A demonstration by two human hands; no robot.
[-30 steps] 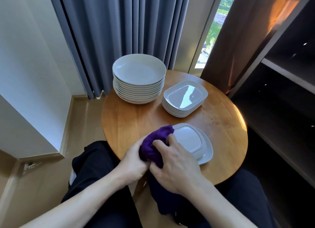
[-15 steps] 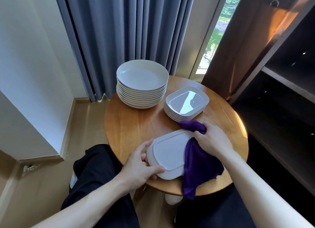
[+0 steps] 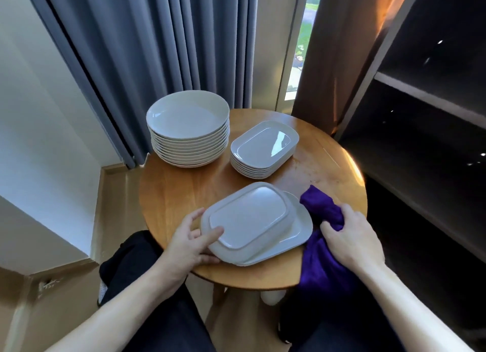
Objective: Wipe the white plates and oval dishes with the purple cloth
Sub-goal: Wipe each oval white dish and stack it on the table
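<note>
Can't see most fingertips of left hand [image 3: 193,242]: tucked under near rim of upturned oval dish [image 3: 249,217], w/ one digit laid flat on its base, so pinching that rim from above & below. Can't make out much of lower dish [image 3: 298,233] beneath, only right side & near lip poking out. Right hand [image 3: 352,236] at centre-right, fingers curled tight round a bunch of purple cloth [image 3: 319,207], palm side hidden. Rest of cloth draped off desk [image 3: 178,191] edge toward lower right, tail lost in shadow against dark trousers [image 3: 163,312]. Both forearms cut off by btm of frame. Desk leg mostly hidden under the top.

Upturned oval dish at lower centre, near front edge of desk, base up, resting a bit askew on lower dish. White, glossy, rounded-rectangle outline w/ raised flat foot. Cloth just right of the pair, soft, deep violet, crumpled into folds.

Stack of round plates [image 3: 188,120] at upper centre: deep rims, smooth glaze. Stack of oval dishes [image 3: 264,143] just right of it, right way up, window glare on top one. Desk round, warm varnished wood, faint scuffs toward right. Grey pleated curtain [image 3: 147,49] behind, dark shelf unit [image 3: 426,115] along right side.
</note>
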